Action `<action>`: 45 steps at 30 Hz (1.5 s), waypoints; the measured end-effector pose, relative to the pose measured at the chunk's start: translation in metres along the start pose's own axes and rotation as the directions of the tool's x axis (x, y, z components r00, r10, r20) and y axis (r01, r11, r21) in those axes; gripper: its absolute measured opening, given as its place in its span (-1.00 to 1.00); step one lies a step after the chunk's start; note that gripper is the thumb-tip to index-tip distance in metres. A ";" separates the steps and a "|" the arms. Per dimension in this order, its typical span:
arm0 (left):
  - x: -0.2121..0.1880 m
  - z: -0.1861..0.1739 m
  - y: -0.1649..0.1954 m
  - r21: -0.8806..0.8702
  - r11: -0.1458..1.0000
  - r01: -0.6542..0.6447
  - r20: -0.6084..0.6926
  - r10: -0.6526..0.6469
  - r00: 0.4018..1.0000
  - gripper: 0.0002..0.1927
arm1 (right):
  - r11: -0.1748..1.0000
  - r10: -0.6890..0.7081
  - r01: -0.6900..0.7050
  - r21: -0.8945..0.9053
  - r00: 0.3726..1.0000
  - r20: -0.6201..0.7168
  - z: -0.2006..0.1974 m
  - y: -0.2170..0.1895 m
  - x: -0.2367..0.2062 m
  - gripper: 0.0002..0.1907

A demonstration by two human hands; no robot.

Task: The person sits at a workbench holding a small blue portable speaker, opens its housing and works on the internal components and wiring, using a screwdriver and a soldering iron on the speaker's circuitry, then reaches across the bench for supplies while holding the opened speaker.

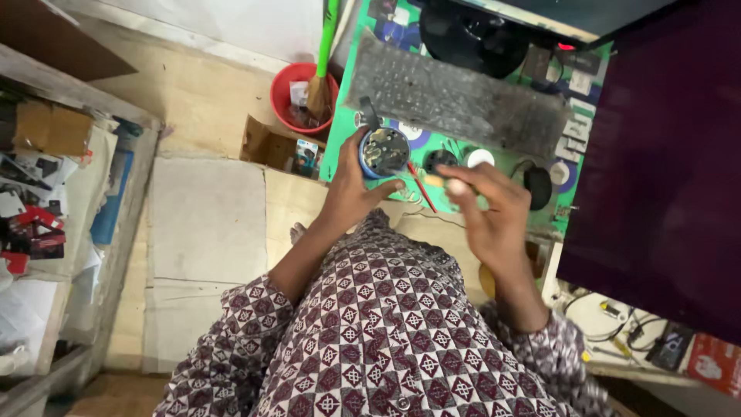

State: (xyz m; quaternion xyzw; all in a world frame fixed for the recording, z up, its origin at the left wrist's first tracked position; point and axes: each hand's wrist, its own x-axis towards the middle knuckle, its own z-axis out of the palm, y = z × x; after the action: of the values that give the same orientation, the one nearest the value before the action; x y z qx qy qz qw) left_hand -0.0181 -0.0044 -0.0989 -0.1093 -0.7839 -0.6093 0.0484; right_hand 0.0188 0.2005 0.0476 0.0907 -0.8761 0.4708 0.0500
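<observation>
Over green bench [343, 116], left fingers [351, 154] grasp blue round part [384, 152]; right fingers [471, 181] pinch screwdriver [423, 188].

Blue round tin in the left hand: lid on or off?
Off. The blue round tin, held in the left hand, shows its open top with small metal parts inside; no lid is visible on it.

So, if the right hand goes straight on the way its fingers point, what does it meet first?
Probably the red-handled tool and then the round blue container that the left hand holds. The right hand points left toward them, though it is blurred and depth is unclear.
</observation>
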 end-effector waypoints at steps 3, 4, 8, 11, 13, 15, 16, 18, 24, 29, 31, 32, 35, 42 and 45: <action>0.004 -0.001 -0.005 0.002 1.000 0.009 -0.001 -0.009 1.000 0.02 | 0.880 0.350 -0.347 0.325 0.935 0.051 0.012 0.045 -0.047 -0.70; 0.006 -0.001 -0.007 0.003 1.000 0.006 -0.004 -0.006 1.000 -0.01 | 0.827 0.428 -0.425 0.368 0.900 0.077 0.018 0.057 -0.064 -0.67; 0.003 -0.007 -0.011 -0.131 0.991 0.001 0.051 0.006 0.999 -0.08 | 0.590 0.708 -0.630 0.505 0.704 0.050 0.029 0.079 -0.140 -0.68; -0.012 -0.015 -0.003 -0.283 0.959 0.001 0.116 0.033 0.993 -0.09 | 0.432 0.851 -0.637 0.638 0.522 -0.055 0.030 0.079 -0.187 -0.66; -0.024 -0.024 0.006 -0.329 0.944 0.010 0.159 0.045 0.986 -0.11 | 0.317 0.917 -0.566 0.761 0.386 -0.095 0.029 0.074 -0.214 -0.66; -0.032 -0.029 0.018 -0.294 0.956 0.012 0.254 0.066 0.965 -0.09 | 0.311 0.932 -0.513 0.800 0.328 -0.152 0.030 0.074 -0.231 -0.67; -0.036 -0.029 0.025 -0.275 0.962 0.002 0.295 0.082 0.952 -0.08 | 0.314 0.935 -0.481 0.818 0.306 -0.179 0.028 0.077 -0.237 -0.67; -0.044 -0.025 0.041 -0.349 0.936 0.042 0.367 0.095 0.925 -0.07 | 0.421 0.899 -0.519 0.744 0.348 -0.265 0.019 0.085 -0.248 -0.67; -0.077 0.018 0.080 -0.394 0.909 0.135 0.498 0.088 0.863 -0.09 | 0.660 0.750 -0.509 0.552 0.497 -0.437 -0.037 0.138 -0.274 -0.66; -0.106 0.069 0.098 -0.423 0.889 0.173 0.499 0.070 0.864 -0.10 | 0.668 0.734 -0.568 0.480 0.400 -0.548 -0.096 0.185 -0.328 -0.72; -0.113 0.082 0.104 -0.370 0.910 0.189 0.503 0.026 0.864 -0.10 | 0.696 0.691 -0.567 0.441 0.361 -0.626 -0.121 0.208 -0.351 -0.75; -0.117 0.088 0.107 -0.371 0.910 0.184 0.497 0.027 0.867 -0.10 | 0.725 0.653 -0.533 0.436 0.330 -0.682 -0.132 0.222 -0.359 -0.75; -0.125 0.106 0.115 -0.371 0.913 0.170 0.493 0.038 0.869 -0.10 | 0.801 0.472 -0.525 0.287 0.259 -0.843 -0.151 0.262 -0.370 -0.76; -0.134 0.125 0.131 -0.295 0.931 0.214 0.533 -0.025 0.846 -0.08 | 0.665 0.271 -0.731 -0.154 0.428 -0.862 -0.157 0.303 -0.355 -0.75; -0.135 0.129 0.134 -0.268 0.939 0.215 0.538 -0.040 0.842 -0.07 | 0.578 0.267 -0.763 -0.288 0.510 -0.817 -0.157 0.299 -0.344 -0.70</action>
State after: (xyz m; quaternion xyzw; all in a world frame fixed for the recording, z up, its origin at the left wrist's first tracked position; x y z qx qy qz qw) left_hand 0.1514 0.1362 -0.0330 -0.2245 -0.6640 -0.6762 -0.2267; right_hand 0.2946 0.5309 -0.1692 -0.4016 -0.8698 0.1406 0.2497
